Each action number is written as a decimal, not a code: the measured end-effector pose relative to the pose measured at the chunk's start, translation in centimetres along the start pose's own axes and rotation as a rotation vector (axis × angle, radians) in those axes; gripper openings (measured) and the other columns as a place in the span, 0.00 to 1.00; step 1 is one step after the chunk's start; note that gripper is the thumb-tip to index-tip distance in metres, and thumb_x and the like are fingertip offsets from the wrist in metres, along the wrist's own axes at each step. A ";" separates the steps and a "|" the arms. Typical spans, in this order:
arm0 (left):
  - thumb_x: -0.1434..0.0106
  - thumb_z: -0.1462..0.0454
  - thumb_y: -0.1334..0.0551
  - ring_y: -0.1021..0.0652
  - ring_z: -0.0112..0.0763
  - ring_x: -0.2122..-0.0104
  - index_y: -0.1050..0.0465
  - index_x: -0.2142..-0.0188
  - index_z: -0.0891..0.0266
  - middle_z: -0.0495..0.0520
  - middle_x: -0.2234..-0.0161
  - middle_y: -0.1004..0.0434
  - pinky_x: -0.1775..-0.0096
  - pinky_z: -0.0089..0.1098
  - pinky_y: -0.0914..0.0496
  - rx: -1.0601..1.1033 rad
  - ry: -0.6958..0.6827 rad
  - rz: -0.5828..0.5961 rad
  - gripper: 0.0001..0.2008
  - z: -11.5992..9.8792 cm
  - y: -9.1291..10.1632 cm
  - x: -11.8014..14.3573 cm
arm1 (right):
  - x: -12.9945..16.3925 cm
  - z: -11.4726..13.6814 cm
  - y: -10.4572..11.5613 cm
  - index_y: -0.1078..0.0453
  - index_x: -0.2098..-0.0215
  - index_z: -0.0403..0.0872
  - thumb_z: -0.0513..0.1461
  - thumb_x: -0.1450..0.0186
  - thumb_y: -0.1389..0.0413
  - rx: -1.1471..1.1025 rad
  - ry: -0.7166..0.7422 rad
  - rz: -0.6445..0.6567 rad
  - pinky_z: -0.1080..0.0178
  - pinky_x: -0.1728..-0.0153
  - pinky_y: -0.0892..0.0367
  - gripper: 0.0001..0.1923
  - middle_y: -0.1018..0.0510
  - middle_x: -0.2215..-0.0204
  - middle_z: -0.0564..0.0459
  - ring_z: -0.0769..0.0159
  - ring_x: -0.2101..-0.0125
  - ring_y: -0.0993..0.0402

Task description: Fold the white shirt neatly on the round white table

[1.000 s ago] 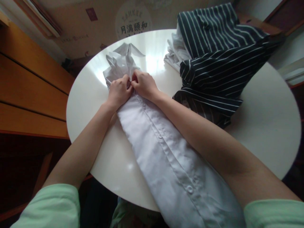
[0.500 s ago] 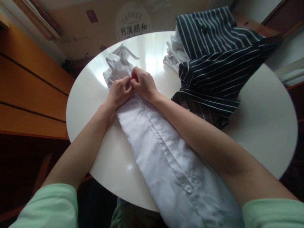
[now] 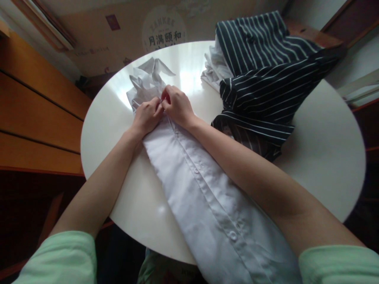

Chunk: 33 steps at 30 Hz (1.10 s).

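A white button-up shirt lies lengthwise on the round white table, its collar end crumpled at the far side and its near end hanging past the front edge. Its button strip runs down the middle, with several buttons done up. Close to the collar, my left hand pinches the front of the shirt. Against it, my right hand is closed on the same strip, fingertips meeting the left ones. Whatever button sits between the fingertips is too small and covered to make out.
Dark striped clothing is heaped on the table's right side, partly over folded white cloth. Behind the table stands a cardboard box with printed writing. Wooden drawers are at the left.
Both hands stay at the same spot on the shirt, with only slight finger movement. The whole view has shifted a little.
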<state>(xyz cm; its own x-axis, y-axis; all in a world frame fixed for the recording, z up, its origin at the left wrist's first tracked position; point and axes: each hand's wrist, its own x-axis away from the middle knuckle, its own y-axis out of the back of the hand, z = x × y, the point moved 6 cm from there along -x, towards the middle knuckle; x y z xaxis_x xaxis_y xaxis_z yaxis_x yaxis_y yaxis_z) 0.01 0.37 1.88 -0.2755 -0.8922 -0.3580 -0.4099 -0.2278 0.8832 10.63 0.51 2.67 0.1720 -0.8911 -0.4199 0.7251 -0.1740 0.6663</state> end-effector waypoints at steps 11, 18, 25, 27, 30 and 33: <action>0.33 0.55 0.54 0.23 0.36 0.65 0.31 0.68 0.59 0.53 0.73 0.25 0.61 0.31 0.34 -0.012 -0.022 -0.010 0.18 0.2 -0.2 0.0 | -0.1 -0.2 -0.2 0.35 0.63 0.43 0.32 0.39 0.55 0.012 -0.038 0.039 0.64 0.56 0.38 0.09 0.30 0.65 0.49 0.66 0.60 0.35; 0.32 0.52 0.57 0.23 0.38 0.65 0.33 0.69 0.60 0.54 0.73 0.27 0.62 0.33 0.34 0.007 -0.004 -0.039 0.20 0.2 -0.1 0.0 | -0.2 -0.2 -0.3 0.35 0.62 0.43 0.32 0.40 0.53 -0.007 -0.012 0.037 0.64 0.57 0.37 0.09 0.29 0.65 0.49 0.67 0.62 0.34; 0.33 0.50 0.55 0.23 0.40 0.60 0.35 0.61 0.57 0.54 0.69 0.25 0.58 0.35 0.34 0.082 0.045 -0.072 0.18 0.5 0.1 0.2 | -0.3 -0.2 -0.6 0.36 0.64 0.44 0.31 0.40 0.54 -0.005 0.017 0.059 0.64 0.59 0.38 0.08 0.28 0.64 0.49 0.67 0.63 0.34; 0.33 0.51 0.55 0.24 0.39 0.60 0.34 0.60 0.57 0.53 0.68 0.24 0.58 0.35 0.34 0.088 0.043 -0.072 0.17 0.4 0.2 0.2 | -0.3 -0.3 -0.7 0.36 0.64 0.44 0.31 0.40 0.54 0.001 0.011 0.058 0.64 0.59 0.38 0.08 0.29 0.64 0.48 0.67 0.63 0.34; 0.33 0.52 0.55 0.23 0.38 0.60 0.33 0.60 0.56 0.53 0.68 0.24 0.59 0.34 0.34 0.091 0.024 -0.076 0.17 0.2 0.3 0.3 | -0.3 -0.4 -0.7 0.36 0.64 0.44 0.31 0.40 0.54 0.013 0.000 0.058 0.64 0.58 0.38 0.08 0.29 0.64 0.48 0.66 0.62 0.33; 0.33 0.54 0.54 0.23 0.37 0.61 0.32 0.60 0.57 0.53 0.68 0.23 0.59 0.33 0.34 0.083 0.008 -0.080 0.16 0.1 0.4 0.3 | -0.3 -0.4 -0.8 0.36 0.64 0.43 0.30 0.40 0.54 0.026 -0.001 0.065 0.64 0.59 0.38 0.09 0.29 0.64 0.48 0.66 0.62 0.33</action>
<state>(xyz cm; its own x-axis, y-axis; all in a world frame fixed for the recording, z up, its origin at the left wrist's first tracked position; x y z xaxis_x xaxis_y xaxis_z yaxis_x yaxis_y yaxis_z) -0.30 0.08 2.07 -0.2319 -0.8757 -0.4234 -0.5010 -0.2656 0.8237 10.30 1.04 2.03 0.2173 -0.9013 -0.3748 0.6951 -0.1266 0.7077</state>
